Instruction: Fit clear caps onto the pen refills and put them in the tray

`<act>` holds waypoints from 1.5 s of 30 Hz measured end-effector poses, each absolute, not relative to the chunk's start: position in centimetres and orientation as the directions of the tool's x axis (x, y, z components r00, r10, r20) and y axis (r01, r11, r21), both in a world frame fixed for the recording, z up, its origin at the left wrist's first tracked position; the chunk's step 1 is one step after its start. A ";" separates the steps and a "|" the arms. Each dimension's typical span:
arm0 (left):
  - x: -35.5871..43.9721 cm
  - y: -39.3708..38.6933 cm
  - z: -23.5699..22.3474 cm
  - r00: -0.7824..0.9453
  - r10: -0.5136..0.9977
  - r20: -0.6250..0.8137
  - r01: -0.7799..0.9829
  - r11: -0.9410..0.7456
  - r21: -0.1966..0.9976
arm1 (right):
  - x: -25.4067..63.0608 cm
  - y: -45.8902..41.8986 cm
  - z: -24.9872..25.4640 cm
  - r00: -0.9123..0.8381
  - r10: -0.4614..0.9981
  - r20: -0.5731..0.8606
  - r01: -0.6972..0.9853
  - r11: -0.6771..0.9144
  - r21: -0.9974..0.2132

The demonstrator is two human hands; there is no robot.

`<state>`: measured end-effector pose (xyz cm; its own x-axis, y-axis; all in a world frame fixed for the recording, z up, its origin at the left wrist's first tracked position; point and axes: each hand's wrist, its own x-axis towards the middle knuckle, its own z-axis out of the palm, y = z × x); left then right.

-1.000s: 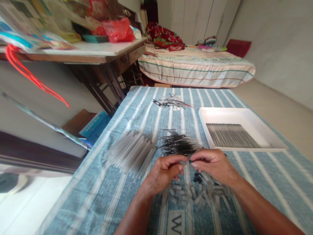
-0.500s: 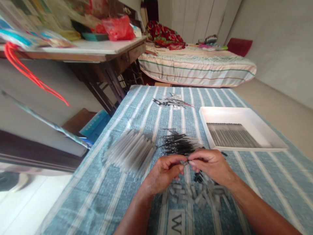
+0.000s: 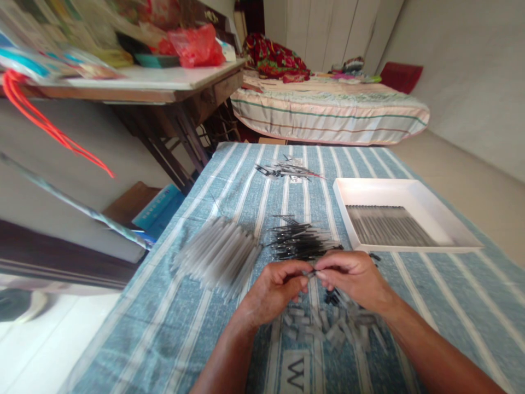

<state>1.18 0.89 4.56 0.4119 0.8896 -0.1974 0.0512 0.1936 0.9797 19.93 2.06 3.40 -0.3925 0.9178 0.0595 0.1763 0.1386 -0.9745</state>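
Note:
My left hand [image 3: 275, 285] and my right hand [image 3: 353, 278] meet over the near middle of the table, fingertips pinched together. Between them is a small dark, thin piece [image 3: 313, 271], mostly covered by the fingers, so its kind is unclear. Just beyond the hands lies a heap of slim black pen parts [image 3: 299, 239]. Long translucent grey tubes [image 3: 221, 254], like pen barrels, are piled to the left. Short translucent pieces [image 3: 337, 329], like pen caps, lie scattered below the hands, with small black pieces [image 3: 332, 297] by my right wrist.
A white tray [image 3: 375, 192] at the right holds a row of grey tubes with dark ends [image 3: 389, 227]. Thin black and red-tipped parts [image 3: 289, 171] lie at the far end of the striped cloth [image 3: 164, 306]. A side desk [image 3: 172, 85] stands at left, a bed [image 3: 328, 112] behind.
Both hands stay almost in place, still pinched together. The small piece between the fingertips looks slightly turned; the whole view has shifted very little.

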 end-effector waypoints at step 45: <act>1.1 0.8 3.6 0.443 0.873 -0.203 0.248 0.098 0.964 | 19.7 2.2 3.8 -0.513 0.857 -0.035 0.490 0.260 -0.832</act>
